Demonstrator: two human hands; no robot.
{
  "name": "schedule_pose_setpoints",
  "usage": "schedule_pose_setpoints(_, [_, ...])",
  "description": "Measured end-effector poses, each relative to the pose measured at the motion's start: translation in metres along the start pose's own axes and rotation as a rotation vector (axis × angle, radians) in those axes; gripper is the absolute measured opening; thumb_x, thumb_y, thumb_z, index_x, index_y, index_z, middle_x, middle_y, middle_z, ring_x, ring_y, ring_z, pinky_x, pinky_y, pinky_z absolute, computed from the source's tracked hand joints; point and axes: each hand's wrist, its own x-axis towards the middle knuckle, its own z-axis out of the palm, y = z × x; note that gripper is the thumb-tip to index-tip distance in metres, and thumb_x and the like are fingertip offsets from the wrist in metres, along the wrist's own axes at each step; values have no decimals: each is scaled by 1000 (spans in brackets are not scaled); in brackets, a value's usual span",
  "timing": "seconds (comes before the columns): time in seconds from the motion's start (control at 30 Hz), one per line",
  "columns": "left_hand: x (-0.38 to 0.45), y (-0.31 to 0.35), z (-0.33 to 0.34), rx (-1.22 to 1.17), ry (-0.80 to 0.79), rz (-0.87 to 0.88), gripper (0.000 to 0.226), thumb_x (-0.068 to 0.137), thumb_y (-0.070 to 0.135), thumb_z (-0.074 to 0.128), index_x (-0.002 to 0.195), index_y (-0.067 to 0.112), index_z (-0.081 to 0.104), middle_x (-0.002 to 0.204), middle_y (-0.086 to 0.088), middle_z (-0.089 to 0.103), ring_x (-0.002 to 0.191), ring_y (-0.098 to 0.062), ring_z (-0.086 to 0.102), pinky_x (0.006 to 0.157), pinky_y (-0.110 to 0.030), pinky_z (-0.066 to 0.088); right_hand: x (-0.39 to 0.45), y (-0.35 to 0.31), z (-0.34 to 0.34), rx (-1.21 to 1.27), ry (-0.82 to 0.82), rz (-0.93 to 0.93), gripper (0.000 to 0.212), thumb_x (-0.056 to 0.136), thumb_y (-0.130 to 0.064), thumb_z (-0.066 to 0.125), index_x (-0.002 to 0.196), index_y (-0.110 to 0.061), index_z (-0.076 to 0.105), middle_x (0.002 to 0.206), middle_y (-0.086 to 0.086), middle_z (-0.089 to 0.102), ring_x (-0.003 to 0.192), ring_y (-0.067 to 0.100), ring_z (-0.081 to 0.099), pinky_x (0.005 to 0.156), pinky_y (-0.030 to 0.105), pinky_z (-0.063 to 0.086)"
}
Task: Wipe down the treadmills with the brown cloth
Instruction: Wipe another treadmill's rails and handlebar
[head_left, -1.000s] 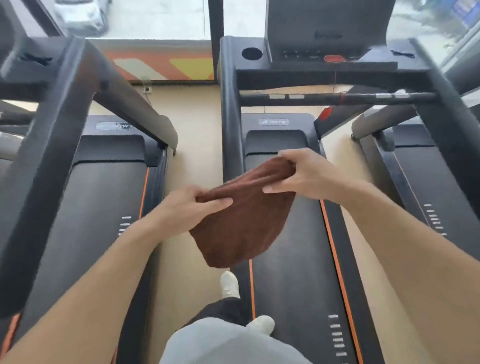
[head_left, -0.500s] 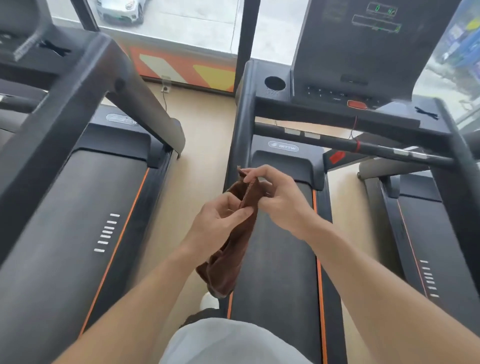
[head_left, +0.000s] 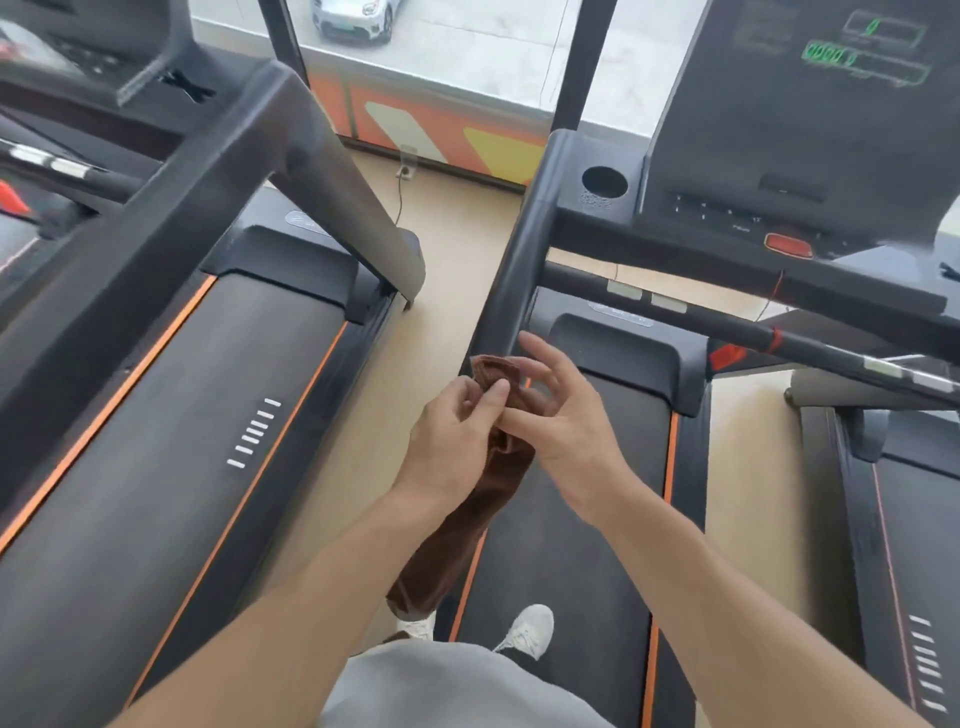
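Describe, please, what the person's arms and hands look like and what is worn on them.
Both forearms are bare, with no sleeve in view. The left hand and right hand wear no gloves, and no ring, watch or bracelet shows on the wrists or fingers.

The brown cloth, spread wide between both hands a second ago, now hangs bunched in a narrow rope below the left hand; the right hand opens, fingers splayed beside the cloth's top; both hands sit close together, touching.
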Motion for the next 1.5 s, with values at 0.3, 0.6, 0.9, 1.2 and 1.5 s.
schedule_pose_setpoints(0.3, [-8, 8, 6, 15, 147, 81, 31, 96, 48, 64, 87, 18, 70, 75, 4, 74, 79, -17, 74, 82, -47, 61, -4, 6, 0, -69, -65, -20, 27, 100, -1, 60, 124, -13, 55, 112, 5, 76, 107, 23, 72, 86, 30, 58])
schedule_pose_setpoints(0.6, [27, -12, -51, 141, 148, 41, 22, 95, 13, 65, 114, 23, 69, 103, 4, 74, 97, -16, 68, 91, -33, 54, 0, 16, -6, 22, 84, 89, 18, 99, -1, 59, 116, 0, 66, 114, 14, 75, 111, 29, 70, 99, 37, 56])
schedule_pose_setpoints(0.9, [25, -96, -58, 267, -5, -188, 29, 76, 38, 88, 89, 16, 73, 87, 2, 77, 80, -10, 70, 75, -27, 55, 1, 31, -10, 23, 308, 131, 14, 104, -11, 57, 112, -9, 67, 101, -2, 77, 92, 7, 71, 79, 19, 54])
schedule_pose_setpoints(1.2, [17, -75, -92, -546, -287, -258, 26, 73, 24, 77, 66, 16, 53, 72, -2, 51, 67, -22, 45, 59, -35, 33, -1, 23, 0, 129, 309, 120, 15, 103, -22, 58, 105, -21, 73, 100, -3, 74, 94, 12, 66, 90, 36, 51])
schedule_pose_setpoints(1.5, [4, -56, -117, -392, -523, -387, 31, 89, 38, 64, 108, 19, 79, 102, -2, 76, 87, -14, 72, 73, -24, 57, -4, -2, 20, 59, 58, 110, 21, 104, -24, 54, 110, -15, 72, 103, 4, 73, 96, 18, 68, 86, 35, 54])
